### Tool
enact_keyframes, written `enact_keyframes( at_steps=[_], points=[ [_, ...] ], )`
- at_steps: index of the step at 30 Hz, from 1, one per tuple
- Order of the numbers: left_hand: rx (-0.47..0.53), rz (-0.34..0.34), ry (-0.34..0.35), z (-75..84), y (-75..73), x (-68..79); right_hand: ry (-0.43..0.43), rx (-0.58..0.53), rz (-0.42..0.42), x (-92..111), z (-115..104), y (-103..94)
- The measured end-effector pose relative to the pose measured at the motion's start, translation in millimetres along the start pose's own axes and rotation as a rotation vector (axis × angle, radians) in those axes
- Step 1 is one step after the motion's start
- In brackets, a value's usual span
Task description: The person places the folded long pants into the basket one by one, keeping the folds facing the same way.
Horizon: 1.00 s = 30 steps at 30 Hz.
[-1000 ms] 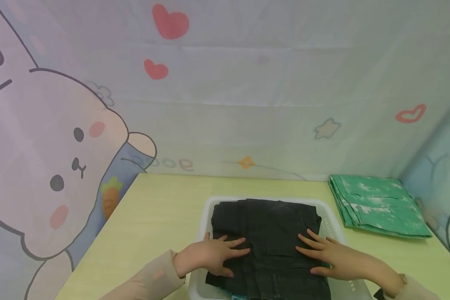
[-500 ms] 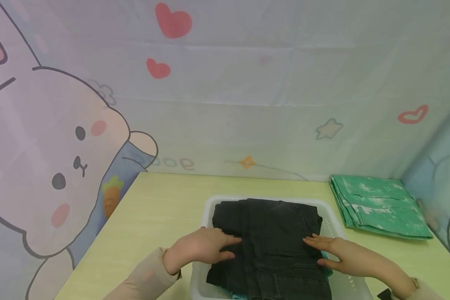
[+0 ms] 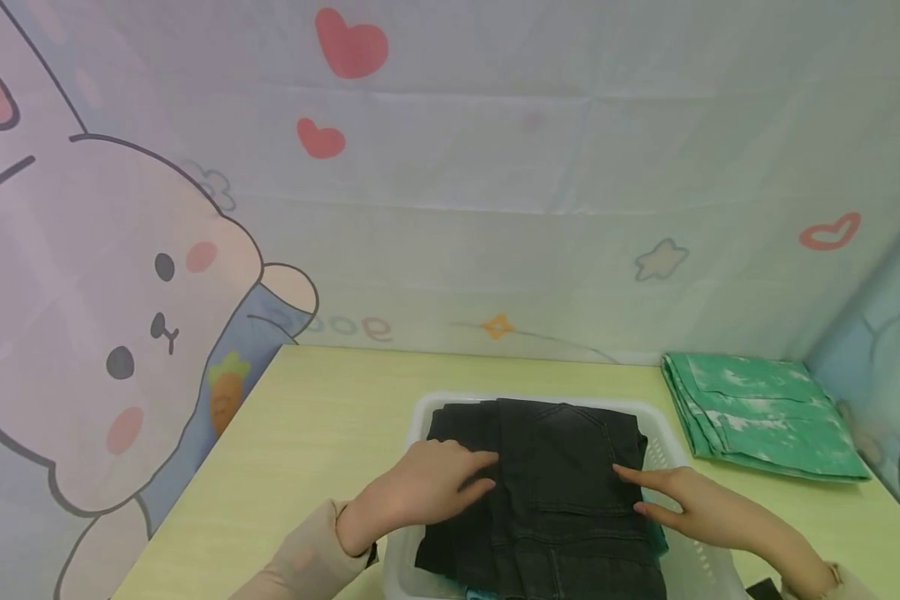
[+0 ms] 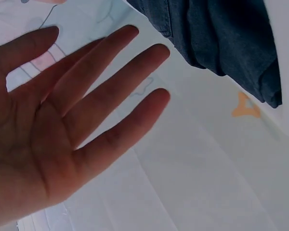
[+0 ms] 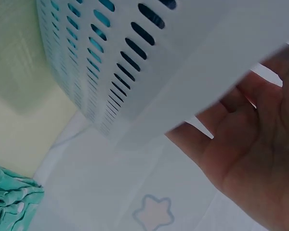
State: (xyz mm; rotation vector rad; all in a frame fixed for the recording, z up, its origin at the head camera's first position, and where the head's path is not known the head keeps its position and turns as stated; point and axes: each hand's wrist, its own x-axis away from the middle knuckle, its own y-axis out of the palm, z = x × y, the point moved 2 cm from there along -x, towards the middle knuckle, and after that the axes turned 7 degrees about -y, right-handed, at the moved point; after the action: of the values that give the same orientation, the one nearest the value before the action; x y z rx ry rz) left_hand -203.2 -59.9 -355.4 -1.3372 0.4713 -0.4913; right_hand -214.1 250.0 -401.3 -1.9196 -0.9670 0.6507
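Fingers (image 3: 482, 459) relaxed and gripping nothing, your left hand (image 3: 420, 487) hangs over one side of the folded black jeans (image 3: 570, 458), which lie flat in the white basket (image 3: 663, 450) on the desk (image 3: 330, 417), probably so the fold stays neat. Your right hand (image 3: 693, 502) isn't grasping anything either, likely placed at the opposite edge to cover both sides, while the folded green cloth (image 3: 768, 417) sits off right, maybe just kept separate.
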Motion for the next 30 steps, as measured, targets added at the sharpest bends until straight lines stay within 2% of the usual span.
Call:
enact_keyframes(
  at_steps=[6,11,17,24,30],
  points=[
    [0.082,0.170,-0.028,4.2,-5.0,-5.9,-0.012,0.018,0.038,-0.5,-0.7,-3.9],
    [0.154,0.247,-0.081,6.9,-8.3,-9.5,0.032,0.019,0.048,-1.7,-1.2,-6.3],
    [0.263,0.274,-0.085,7.5,-10.5,-13.9,0.072,-0.008,0.069,-0.7,1.1,-9.2],
    [0.449,0.280,-0.029,4.3,-12.5,-24.3,0.009,0.037,0.176,2.7,-0.4,-12.5],
    [0.617,0.274,-0.016,5.0,-14.4,-34.1,0.005,0.080,0.287,6.6,0.2,-15.3]
  ],
)
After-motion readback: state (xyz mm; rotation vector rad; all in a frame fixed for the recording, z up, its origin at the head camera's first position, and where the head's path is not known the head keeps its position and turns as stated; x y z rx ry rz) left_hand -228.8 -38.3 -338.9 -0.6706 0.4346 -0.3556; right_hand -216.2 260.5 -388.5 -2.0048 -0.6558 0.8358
